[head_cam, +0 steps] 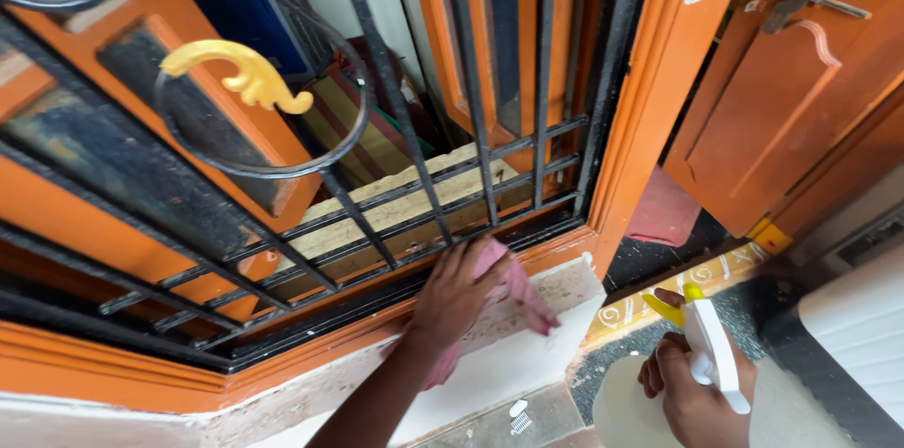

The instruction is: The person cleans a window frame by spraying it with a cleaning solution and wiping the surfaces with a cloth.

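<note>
A black iron window grille (395, 175) filled most of the view, its bars set in an orange wooden frame (631, 128). On the grille's upper left curl sat a yellow scroll ornament (247, 73), and behind its lower bars lay a pale wooden plank (405, 208) with a striped cloth (363, 132) above it. To the right of the grille stood an orange wooden door (800, 99) with a metal latch (800, 0) near its top, and below that door ran a yellow painted threshold strip (659, 302).
</note>
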